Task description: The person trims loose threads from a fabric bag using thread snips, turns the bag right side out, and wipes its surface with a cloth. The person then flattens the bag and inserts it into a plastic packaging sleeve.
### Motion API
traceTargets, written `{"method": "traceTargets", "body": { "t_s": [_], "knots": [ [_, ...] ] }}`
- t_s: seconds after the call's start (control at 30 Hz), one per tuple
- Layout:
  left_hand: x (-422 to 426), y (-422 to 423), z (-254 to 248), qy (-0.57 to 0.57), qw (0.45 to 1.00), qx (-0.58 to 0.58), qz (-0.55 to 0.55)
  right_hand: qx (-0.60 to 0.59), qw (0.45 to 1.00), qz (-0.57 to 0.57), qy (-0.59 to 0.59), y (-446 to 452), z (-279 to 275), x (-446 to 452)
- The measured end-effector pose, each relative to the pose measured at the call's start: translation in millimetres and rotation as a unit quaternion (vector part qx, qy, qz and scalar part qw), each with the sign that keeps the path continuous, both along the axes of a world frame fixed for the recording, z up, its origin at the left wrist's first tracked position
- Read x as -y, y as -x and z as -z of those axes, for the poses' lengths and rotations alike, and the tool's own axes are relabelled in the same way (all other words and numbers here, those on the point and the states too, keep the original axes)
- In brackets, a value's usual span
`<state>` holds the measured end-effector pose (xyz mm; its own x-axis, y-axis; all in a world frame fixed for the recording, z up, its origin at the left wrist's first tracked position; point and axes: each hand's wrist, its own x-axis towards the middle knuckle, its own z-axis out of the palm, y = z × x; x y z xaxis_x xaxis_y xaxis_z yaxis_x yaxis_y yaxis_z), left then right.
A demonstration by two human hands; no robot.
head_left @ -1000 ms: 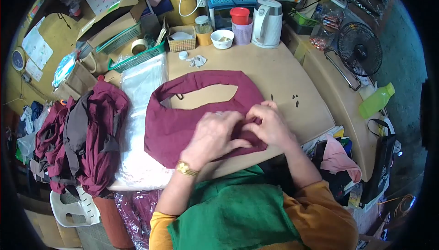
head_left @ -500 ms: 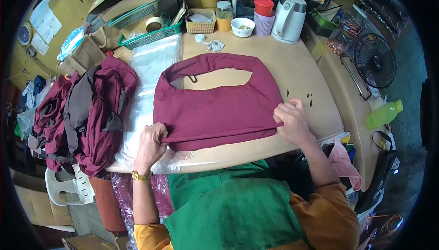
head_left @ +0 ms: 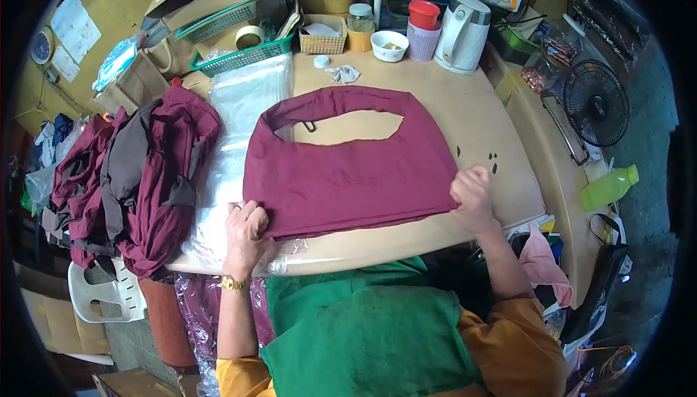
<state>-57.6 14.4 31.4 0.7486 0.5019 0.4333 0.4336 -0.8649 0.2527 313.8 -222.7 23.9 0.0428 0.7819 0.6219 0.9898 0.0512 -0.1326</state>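
Note:
A maroon cloth shoulder bag point(head_left: 352, 179) lies flat on the table with its wide strap loop pointing away from me. My left hand point(head_left: 245, 230) is closed on the bag's lower left corner, near the table's front edge. At the lower right corner, my right hand point(head_left: 475, 197) pinches the cloth in curled fingers. The bottom edge runs fairly straight between both hands. A small dark loop point(head_left: 310, 127) shows inside the strap opening, on the left.
Clear plastic bags point(head_left: 243, 117) lie left of the cloth bag. Farther left is a heap of maroon and grey fabric point(head_left: 156, 179). Along the back stand a green basket point(head_left: 243, 57), a jar point(head_left: 359, 28), a bowl point(head_left: 389, 46) and a kettle point(head_left: 462, 34). A fan point(head_left: 595, 103) stands right.
The folded ridge along the bag's lower part has flattened out, and the bottom edge is now stretched straight. My right hand has moved slightly right and down; my left hand shifted slightly.

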Motion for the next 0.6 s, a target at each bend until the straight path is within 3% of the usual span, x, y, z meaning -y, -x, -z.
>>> {"method": "traceTargets", "body": {
  "t_s": [0.13, 0.2, 0.27, 0.33, 0.4, 0.47, 0.53, 0.6],
  "knots": [
    [8, -5, 3, 0.042, 0.998, -0.036, -0.018, -0.028, 0.999, 0.018, 0.034, -8, 6, -3],
    [20, -15, 1, 0.010, 0.998, 0.030, -0.060, -0.056, 0.997, 0.005, 0.043, -13, 13, -8],
    [44, -26, 1, -0.091, 0.979, 0.183, -0.017, -0.196, 0.975, 0.045, 0.097, 0, 3, -6],
    [76, -48, -5, 0.068, 0.975, 0.113, 0.181, -0.204, 0.975, 0.031, 0.088, -2, -6, -15],
    [102, -99, -10, 0.124, 0.945, 0.023, 0.303, -0.296, 0.939, -0.017, 0.175, -11, -12, -24],
    [108, -147, -1, 0.039, 0.942, 0.052, 0.330, -0.316, 0.931, -0.041, 0.177, -11, -23, -33],
    [111, -171, 20, 0.067, 0.949, 0.007, 0.307, -0.405, 0.879, -0.046, 0.247, -11, -36, -39],
    [112, -183, 27, 0.095, 0.953, -0.038, 0.286, -0.365, 0.905, -0.050, 0.214, -19, -22, -45]
  ]
}}
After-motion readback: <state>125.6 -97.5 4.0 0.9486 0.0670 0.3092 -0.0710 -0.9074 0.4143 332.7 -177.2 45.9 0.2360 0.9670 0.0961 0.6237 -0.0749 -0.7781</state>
